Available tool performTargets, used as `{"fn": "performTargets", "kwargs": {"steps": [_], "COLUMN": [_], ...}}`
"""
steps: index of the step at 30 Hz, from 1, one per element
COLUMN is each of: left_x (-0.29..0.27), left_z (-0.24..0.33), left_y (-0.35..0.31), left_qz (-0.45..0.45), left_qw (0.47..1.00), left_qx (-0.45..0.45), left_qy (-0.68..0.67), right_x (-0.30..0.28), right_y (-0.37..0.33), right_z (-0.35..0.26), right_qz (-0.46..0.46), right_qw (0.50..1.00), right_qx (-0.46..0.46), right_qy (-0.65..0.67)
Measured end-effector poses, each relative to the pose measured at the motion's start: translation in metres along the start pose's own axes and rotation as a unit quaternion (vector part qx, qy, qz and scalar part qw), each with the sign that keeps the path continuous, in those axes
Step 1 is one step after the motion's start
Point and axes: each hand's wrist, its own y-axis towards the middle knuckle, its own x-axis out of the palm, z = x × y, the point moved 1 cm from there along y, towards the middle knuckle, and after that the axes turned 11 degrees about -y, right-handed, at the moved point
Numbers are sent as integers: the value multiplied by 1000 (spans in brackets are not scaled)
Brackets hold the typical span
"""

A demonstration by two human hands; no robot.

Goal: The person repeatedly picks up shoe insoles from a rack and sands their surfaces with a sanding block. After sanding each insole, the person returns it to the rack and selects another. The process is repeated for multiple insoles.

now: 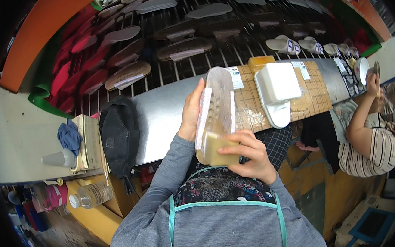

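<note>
In front of my chest a brown shoe sole (219, 87) is held up lengthwise, with a dimpled surface and pale strips along both edges. My left hand (191, 117) is closed around its left edge, fingers partly hidden behind it. A yellowish block, like a sponge (219, 152), is pinched in my right hand (251, 154) and lies against the sole's near end. The block is slightly blurred. Just beyond the sole is a cardboard-covered metal bench (247, 112). To the right on it stands a white tub (279, 81) on a white tray (279, 117).
Behind the bench a rod conveyor (156, 73) carries many soles and several white sandals (283, 45). A black cap-like bag (120, 132) hangs at the bench's left end. Clear jar (94, 195) sits lower left. A co-worker in a striped shirt (364, 154) holds a sole at right.
</note>
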Motion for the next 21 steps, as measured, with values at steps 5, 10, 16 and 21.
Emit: {"fn": "performTargets", "kwargs": {"steps": [5, 10, 16, 21], "left_x": [17, 38, 35, 40], "left_z": [-4, -4, -1, 3], "left_y": [-19, -28, -33, -26], "left_qz": [63, 21, 8, 32], "left_qw": [997, 999, 997, 993], "left_qx": [16, 34, 50, 86], "left_qy": [38, 15, 53, 81], "right_x": [-5, 2, -6, -2], "right_y": [9, 25, 23, 17], "right_z": [22, 40, 41, 35], "right_qz": [143, 191, 135, 121], "right_qw": [985, 977, 989, 991], "right_qx": [51, 61, 51, 46], "right_qy": [77, 70, 18, 21]}}
